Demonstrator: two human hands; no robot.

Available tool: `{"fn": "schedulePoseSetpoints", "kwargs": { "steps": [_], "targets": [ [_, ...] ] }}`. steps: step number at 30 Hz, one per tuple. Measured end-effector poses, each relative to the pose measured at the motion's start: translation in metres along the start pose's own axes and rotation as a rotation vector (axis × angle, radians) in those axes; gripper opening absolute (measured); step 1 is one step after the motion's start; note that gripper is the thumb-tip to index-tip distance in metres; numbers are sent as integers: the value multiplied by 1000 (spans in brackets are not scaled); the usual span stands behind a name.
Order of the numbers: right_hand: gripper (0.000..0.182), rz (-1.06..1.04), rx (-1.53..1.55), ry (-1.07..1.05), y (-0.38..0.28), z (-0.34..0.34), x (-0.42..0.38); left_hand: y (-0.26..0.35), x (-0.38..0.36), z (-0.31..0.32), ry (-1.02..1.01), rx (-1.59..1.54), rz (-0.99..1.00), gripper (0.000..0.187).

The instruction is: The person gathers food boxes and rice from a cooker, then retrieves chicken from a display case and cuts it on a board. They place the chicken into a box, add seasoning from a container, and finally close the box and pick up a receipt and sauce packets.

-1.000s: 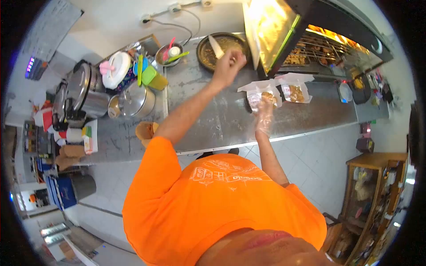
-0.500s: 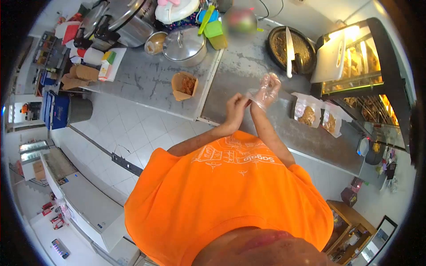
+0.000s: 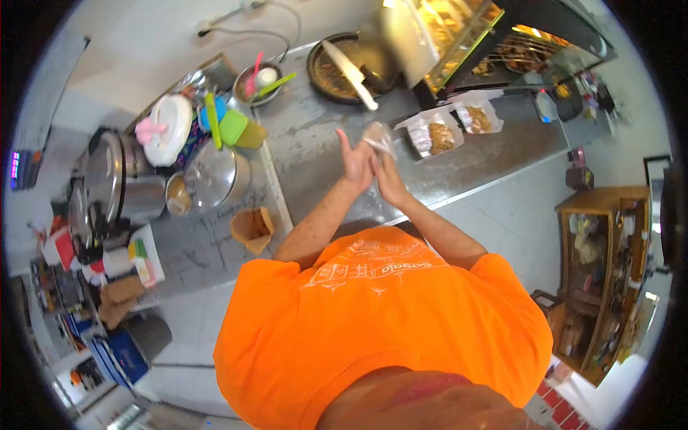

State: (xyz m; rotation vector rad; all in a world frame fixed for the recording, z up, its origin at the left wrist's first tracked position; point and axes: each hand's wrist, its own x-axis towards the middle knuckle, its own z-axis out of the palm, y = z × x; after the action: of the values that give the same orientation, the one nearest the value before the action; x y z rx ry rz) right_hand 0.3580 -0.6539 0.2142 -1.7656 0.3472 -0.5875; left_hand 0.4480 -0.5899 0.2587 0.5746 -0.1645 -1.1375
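Observation:
My left hand [image 3: 357, 163] is bare, palm turned inward with its thumb stretched up and apart. Its fingers lie against my right hand [image 3: 389, 179], whose wrist and back are also bare. A clear plastic glove [image 3: 380, 136] is bunched around the fingertips of my right hand, between the two hands, and partly hides the fingers. Both hands are above the metal counter [image 3: 315, 183]. To their right stand paper trays of fried food [image 3: 441, 136]. Beyond the hands, a knife with a white handle [image 3: 351, 75] lies across a dark round stone mortar [image 3: 326, 75].
A lit glass food warmer [image 3: 459, 36] stands at the back right, a pale board leaning on it. To the left are an open paper food box [image 3: 251, 228], a lidded metal pot [image 3: 215, 175], a green container [image 3: 233, 127] and a metal bowl [image 3: 266, 80] with utensils.
The glove has slid from my right wrist and hand up to the fingertips. My left hand has left the cuff and spread its thumb. The view has turned towards the right.

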Motion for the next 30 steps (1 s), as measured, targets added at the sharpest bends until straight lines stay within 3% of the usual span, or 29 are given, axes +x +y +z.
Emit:
{"fn": "schedulePoseSetpoints", "kwargs": {
  "steps": [1, 3, 5, 6, 7, 9, 11, 13, 17, 19, 21, 23, 24, 25, 27, 29, 30],
  "targets": [
    [49, -7, -10, 32, -2, -14, -11, 4, 27, -3, -26, 9, -19, 99],
    [49, 35, -112, -243, -17, -38, -31, 18, 85, -15, 70, 144, 320, 90],
    [48, 81, -156, -108, -30, -72, -30, 23, 122, 6, 57, 340, 528, 79],
    [48, 133, -175, 11, -31, -93, -24, 24, 136, 14, -50, 637, 653, 71],
    [48, 125, -186, 24, -16, -116, -16, 20, 155, 27, 13, 1172, 1002, 73],
    [44, 188, -130, 388, 23, -172, 4, 16, 162, 88, 6, 1718, 1025, 80],
    [39, 155, -124, 627, 31, -230, 34, -6, 174, 134, 311, 2137, 879, 87],
    [44, 125, -163, 683, 32, -302, 63, -20, 214, 131, 507, 2125, 723, 87],
    [42, -20, -443, 859, 76, -445, 130, -5, 243, 141, 562, 2250, 724, 84],
    [45, -19, -261, 852, 91, -500, 167, 13, 259, 158, 589, 2235, 651, 82],
    [46, 58, -323, 886, 90, -528, 197, 42, 278, 173, 565, 2306, 327, 81],
    [46, 63, -301, 856, 95, -545, 215, 61, 308, 144, 566, 2201, 451, 83],
    [46, 58, -280, 838, 95, -546, 225, 77, 326, 123, 468, 2049, 411, 88],
    [44, 47, -294, 811, 89, -543, 227, 78, 305, 150, 512, 2006, 422, 79],
    [42, 31, -370, 879, 98, -542, 235, 91, 298, 132, 403, 1726, 737, 63],
    [40, 38, -347, 863, 86, -537, 231, 81, 285, 119, 396, 1040, 1067, 54],
    [38, 43, -365, 890, 89, -537, 233, 78, 287, 102, 471, 935, 1180, 54]
  ]
}}
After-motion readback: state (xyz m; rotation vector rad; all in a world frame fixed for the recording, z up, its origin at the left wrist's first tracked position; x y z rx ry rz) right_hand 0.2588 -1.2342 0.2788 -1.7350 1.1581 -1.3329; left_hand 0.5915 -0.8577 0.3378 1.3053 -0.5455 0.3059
